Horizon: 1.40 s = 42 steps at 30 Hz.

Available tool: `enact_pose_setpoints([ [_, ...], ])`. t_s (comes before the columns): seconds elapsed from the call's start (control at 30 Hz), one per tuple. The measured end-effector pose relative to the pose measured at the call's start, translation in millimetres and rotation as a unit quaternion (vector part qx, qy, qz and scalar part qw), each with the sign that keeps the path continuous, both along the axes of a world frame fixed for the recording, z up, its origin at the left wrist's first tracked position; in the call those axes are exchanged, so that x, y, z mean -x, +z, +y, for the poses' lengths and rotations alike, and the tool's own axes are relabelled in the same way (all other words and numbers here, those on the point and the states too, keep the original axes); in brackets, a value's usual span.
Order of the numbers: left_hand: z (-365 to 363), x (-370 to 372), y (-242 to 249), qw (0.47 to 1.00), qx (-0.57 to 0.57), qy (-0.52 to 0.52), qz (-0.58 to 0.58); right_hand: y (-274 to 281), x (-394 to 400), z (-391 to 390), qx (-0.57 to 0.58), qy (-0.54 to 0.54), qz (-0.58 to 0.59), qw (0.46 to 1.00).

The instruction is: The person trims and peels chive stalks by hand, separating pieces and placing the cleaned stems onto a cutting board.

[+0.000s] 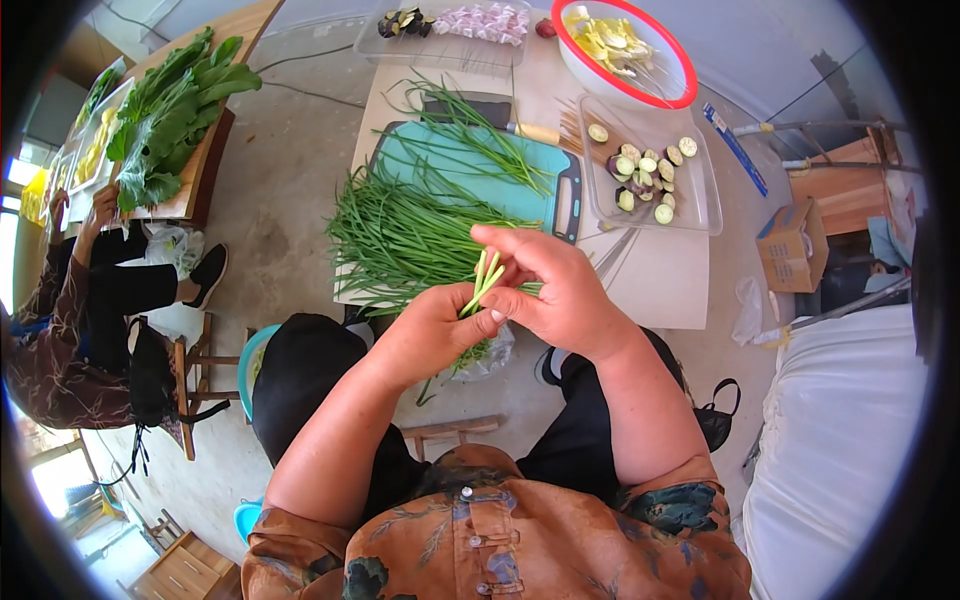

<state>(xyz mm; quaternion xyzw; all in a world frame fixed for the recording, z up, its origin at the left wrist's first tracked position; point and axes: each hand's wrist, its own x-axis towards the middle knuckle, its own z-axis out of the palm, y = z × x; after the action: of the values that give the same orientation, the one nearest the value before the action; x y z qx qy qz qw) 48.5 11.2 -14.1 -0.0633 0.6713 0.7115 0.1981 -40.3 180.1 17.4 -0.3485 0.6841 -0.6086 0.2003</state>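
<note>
A few thin green chive stalks (484,282), pale at the cut ends, stand nearly upright between both hands, above the table (660,280) edge. The left hand (430,335) pinches their lower part with closed fingers; the right hand (555,285) curls over them, fingers gripping the tops.

The lower ends of the thin green chive stalks (484,285) vanish inside the left hand (430,335), behind its fingers (478,325). The knife blade beside the teal plastic cutting board (520,190) lies under loose chives. The round fisheye frame cuts off the picture's corners.
</note>
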Motion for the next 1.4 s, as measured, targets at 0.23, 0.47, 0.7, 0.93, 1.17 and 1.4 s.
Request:
enact_pose_setpoints([
  [0.23, 0, 1, 3, 1.000, 0.019, -0.012, -0.013, -3, 8, 4, -0.039, 0.021, 0.138, 0.989],
  [0.47, -2, 1, 4, 0.998, 0.053, -0.041, -0.011, 3, 4, -1, -0.043, -0.029, 0.113, 0.992],
  [0.7, -4, 1, 0, 0.976, 0.208, -0.066, 0.009, -4, 12, 1, -0.114, 0.021, 0.432, 0.894],
  [0.93, -10, -7, -6, 0.911, 0.384, -0.097, 0.115, -21, 3, 4, -0.245, 0.103, 0.402, 0.876],
  [1.17, -16, -17, 0, 0.780, 0.537, 0.058, 0.315, -12, 27, 16, -0.308, 0.066, 0.350, 0.882],
  [1.4, 4, -31, -9, 0.842, 0.400, -0.155, 0.327, 6, 46, -35, -0.337, 0.028, 0.312, 0.888],
])
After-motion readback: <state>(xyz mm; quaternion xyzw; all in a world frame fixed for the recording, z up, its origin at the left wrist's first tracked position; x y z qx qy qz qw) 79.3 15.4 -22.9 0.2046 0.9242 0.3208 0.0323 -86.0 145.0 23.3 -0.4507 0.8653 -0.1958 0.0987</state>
